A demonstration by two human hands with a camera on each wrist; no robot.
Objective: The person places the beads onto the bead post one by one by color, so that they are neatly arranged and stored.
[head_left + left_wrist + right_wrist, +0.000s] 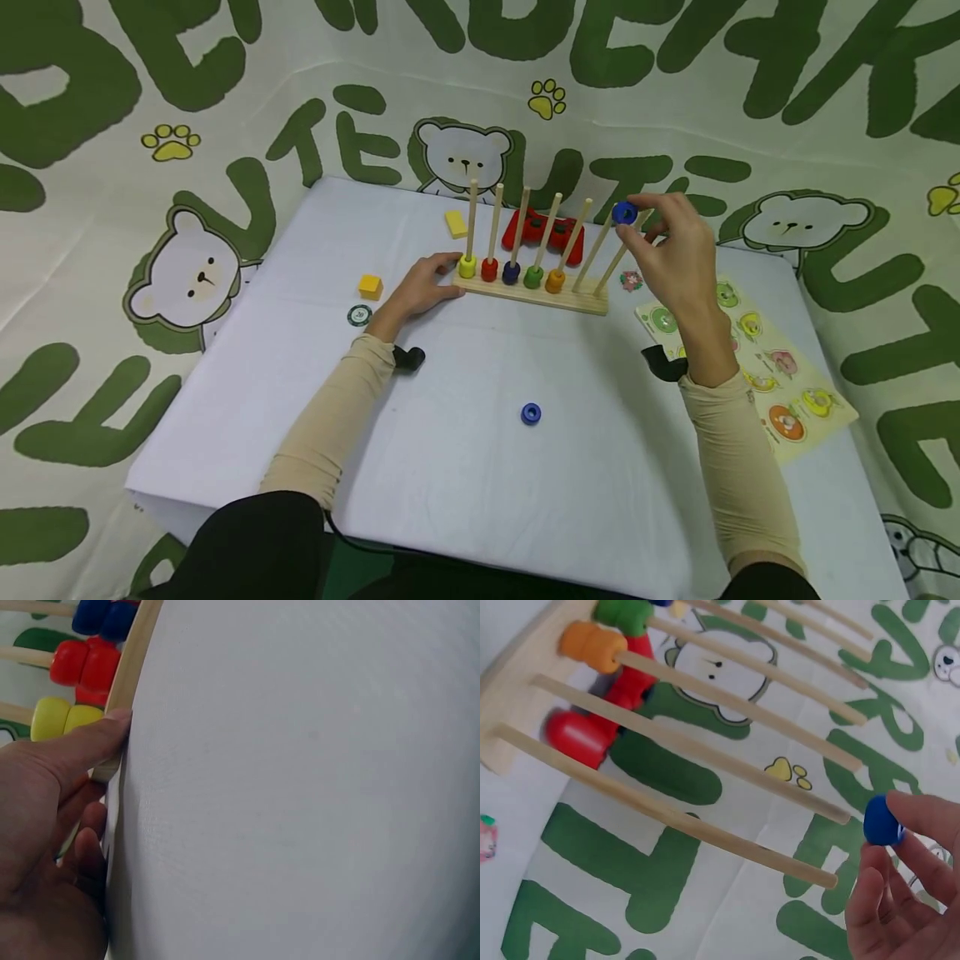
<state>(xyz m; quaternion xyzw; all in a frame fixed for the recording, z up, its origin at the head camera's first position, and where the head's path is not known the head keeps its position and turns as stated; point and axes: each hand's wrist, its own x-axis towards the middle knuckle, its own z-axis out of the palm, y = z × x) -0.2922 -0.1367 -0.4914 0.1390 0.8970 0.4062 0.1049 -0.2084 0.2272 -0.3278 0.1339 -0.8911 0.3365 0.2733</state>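
Note:
A wooden peg rack (pixel 525 297) stands on the table with a row of upright pegs. From the left, its pegs carry yellow (pixel 49 718), red (pixel 490 269), dark blue, green and orange (pixel 555 282) beads at the bottom; the two rightmost pegs are bare. My left hand (pixel 422 287) grips the rack's left end, thumb along the front edge. Between thumb and fingertips my right hand (pixel 675 254) pinches a blue bead (pixel 881 822), held beside the top of the second peg from the right, apart from it in the right wrist view. Another blue bead (pixel 524 414) lies on the table nearer me.
Behind the rack lies a red game controller (pixel 537 229), beside a yellow piece (pixel 455 224). To the left are a yellow cube (pixel 371 287) and a round chip (pixel 360 315). A picture board (pixel 817 433) lies at right, near a small pink-green piece (pixel 631 281).

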